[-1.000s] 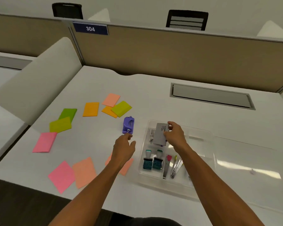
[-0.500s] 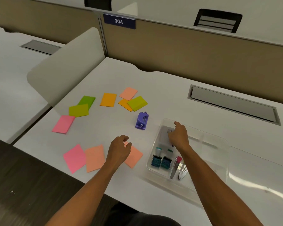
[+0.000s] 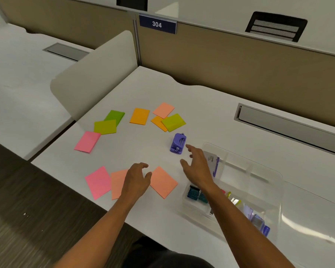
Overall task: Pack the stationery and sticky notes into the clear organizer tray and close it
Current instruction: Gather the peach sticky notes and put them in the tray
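The right hand [image 3: 198, 167], fingers spread and empty, reaches for the purple hole punch [image 3: 178, 143] just beyond its fingertips — next, close round it and carry it back to the clear organizer tray [image 3: 267, 192] beside the wrist. The left hand [image 3: 136, 179] hovers loosely curled — empty — over a peach sticky note [image 3: 163, 181].

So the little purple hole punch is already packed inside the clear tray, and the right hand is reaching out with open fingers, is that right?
Not quite. The head view shows the purple hole punch standing on the white desk, outside the clear tray and to its left. The rest holds: the right hand is reaching out with open fingers, toward the punch.
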The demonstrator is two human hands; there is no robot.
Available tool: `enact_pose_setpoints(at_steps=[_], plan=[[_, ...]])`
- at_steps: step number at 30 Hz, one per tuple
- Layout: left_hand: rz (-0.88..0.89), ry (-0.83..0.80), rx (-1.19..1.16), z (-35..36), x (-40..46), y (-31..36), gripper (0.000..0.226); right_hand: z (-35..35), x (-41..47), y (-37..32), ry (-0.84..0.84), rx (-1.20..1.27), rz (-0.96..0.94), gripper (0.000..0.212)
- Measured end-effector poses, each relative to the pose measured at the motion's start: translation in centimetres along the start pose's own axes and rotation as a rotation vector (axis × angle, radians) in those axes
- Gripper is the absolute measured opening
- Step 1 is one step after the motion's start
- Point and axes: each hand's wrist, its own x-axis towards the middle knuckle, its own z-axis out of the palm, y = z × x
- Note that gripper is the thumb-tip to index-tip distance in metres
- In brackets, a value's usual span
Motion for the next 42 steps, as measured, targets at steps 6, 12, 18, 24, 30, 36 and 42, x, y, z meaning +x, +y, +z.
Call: enact_pose_setpoints(at_steps=[6,12,18,24,30,36,42], plan=[[-0.027,0.049,0.231,-1.0,-0.9,-3.3,0.056,4.5,-1.2,-0.8,-0.324,-0.3,-0.133,0.076],[-0.051,-0.251,0.538,-2.2,-0.4,-6.2,0.106,7.0,-1.2,-0.9,-0.633,-0.769,-0.332,0.103],[-0.008,-0.425,0.643,-4.1,1.4,-7.5,0.117,7.6,-0.1,-0.7,-0.65,-0.921,-0.402,0.107],[0.028,-0.376,0.721,-4.0,2.1,-7.6,0.123,7.7,0.0,-0.2,-0.654,-0.918,-0.379,0.104],[0.049,-0.404,0.787,-3.7,2.6,-7.0,0.127,7.7,-0.7,0.1,-0.614,-0.98,-0.331,0.108],[0.05,-0.394,0.746,-2.9,2.3,-5.7,0.125,7.2,-1.2,0.0,-0.558,-0.95,-0.278,0.098],[0.046,-0.336,0.602,-2.4,2.5,-3.9,0.099,6.6,-2.2,-0.3,-0.513,-0.902,-0.274,0.093]])
